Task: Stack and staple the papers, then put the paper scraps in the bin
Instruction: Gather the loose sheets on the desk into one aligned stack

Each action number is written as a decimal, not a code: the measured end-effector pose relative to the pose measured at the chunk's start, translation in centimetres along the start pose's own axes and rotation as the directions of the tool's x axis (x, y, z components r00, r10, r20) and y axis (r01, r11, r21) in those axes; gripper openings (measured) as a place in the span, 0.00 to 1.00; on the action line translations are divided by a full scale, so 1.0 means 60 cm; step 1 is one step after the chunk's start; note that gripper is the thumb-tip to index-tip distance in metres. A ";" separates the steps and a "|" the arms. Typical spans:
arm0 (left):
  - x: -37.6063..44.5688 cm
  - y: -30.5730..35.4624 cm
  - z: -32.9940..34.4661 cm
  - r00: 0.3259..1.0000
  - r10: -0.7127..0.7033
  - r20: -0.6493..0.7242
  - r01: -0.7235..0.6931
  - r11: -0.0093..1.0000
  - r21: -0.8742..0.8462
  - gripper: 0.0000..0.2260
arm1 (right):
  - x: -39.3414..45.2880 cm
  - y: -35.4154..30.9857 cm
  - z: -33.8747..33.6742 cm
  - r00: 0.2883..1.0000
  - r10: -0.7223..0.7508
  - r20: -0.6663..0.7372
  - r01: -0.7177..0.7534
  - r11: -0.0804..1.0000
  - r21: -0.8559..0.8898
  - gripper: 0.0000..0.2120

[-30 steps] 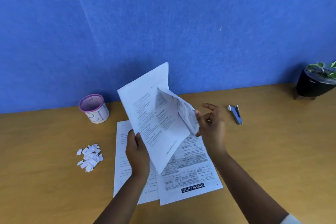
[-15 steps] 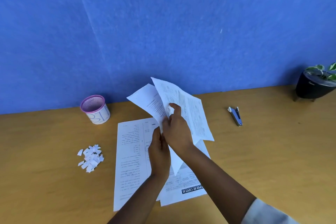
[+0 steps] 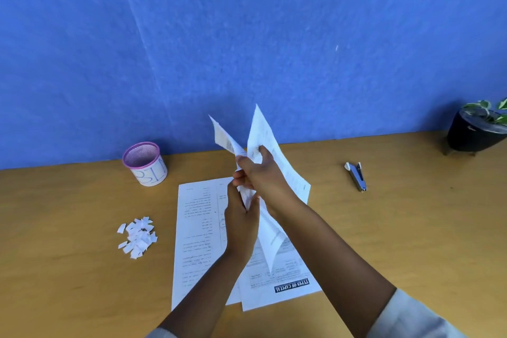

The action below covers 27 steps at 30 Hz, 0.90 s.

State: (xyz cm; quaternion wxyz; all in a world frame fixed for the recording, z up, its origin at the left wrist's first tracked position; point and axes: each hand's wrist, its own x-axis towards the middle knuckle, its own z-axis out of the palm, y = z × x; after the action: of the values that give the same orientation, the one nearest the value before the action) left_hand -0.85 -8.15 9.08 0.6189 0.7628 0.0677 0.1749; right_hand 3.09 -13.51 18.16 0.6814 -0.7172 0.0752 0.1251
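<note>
Stacking step, early. Both hands raised over the middle of the desk (image 3: 411,228), each grip closed on paper: left hand (image 3: 241,223) pinches the lower part of the held sheets (image 3: 270,145), right hand (image 3: 260,173) curls round them higher up, thumb on the near face. Held sheets stand upright and splayed, two upper corners pointing apart, not yet squared; how many sheets are in hand, cannot tell. Two more printed sheets (image 3: 197,228) lie flat on the desk below the hands, overlapping, near edge toward the person, one with a dark title block. Stapler (image 3: 356,175) lies untouched toward the right side of the desk, well apart from the papers. Paper scraps (image 3: 137,236) sit in a loose heap toward the left side, none in the bin (image 3: 145,163), which stands by the back edge just beyond the heap. Potted plant (image 3: 477,132) at the far right corner. Judgement: nothing finished; gathering and aligning under way, stapling and scrap clearing both left.
</note>
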 end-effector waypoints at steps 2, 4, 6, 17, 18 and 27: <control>0.012 0.004 -0.001 0.997 0.003 -0.072 -0.004 1.000 -0.014 0.13 | 0.000 -0.002 -0.006 0.995 -0.036 0.090 0.042 0.997 -0.061 0.32; 0.027 0.004 -0.011 0.996 0.003 -0.085 -0.010 0.997 -0.082 0.11 | 0.002 0.005 -0.021 0.986 -0.128 0.104 0.141 0.981 -0.132 0.27; 0.043 0.003 -0.029 0.998 -0.058 -0.003 0.057 0.988 -0.145 0.10 | 0.007 0.018 -0.049 0.971 -0.238 -0.015 0.232 0.956 -0.182 0.20; 0.080 0.002 -0.073 0.995 -0.095 0.032 0.101 0.951 -0.291 0.09 | 0.026 0.089 -0.208 0.999 -0.016 -0.051 0.000 0.957 -0.289 0.25; 0.078 0.001 -0.070 0.993 -0.109 0.045 0.118 0.947 -0.300 0.10 | 0.021 0.094 -0.209 1.000 -0.007 0.006 0.008 0.965 -0.262 0.21; 0.071 0.001 -0.071 0.988 -0.140 0.061 0.152 0.948 -0.278 0.06 | 0.025 0.121 -0.212 0.996 -0.076 -0.049 0.075 0.997 -0.025 0.08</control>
State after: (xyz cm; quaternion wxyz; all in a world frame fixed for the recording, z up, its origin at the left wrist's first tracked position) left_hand 1.58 -2.88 10.64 0.7337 0.6631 0.0857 0.1209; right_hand 3.50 -26.51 11.28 0.6751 -0.7304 0.0635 0.0823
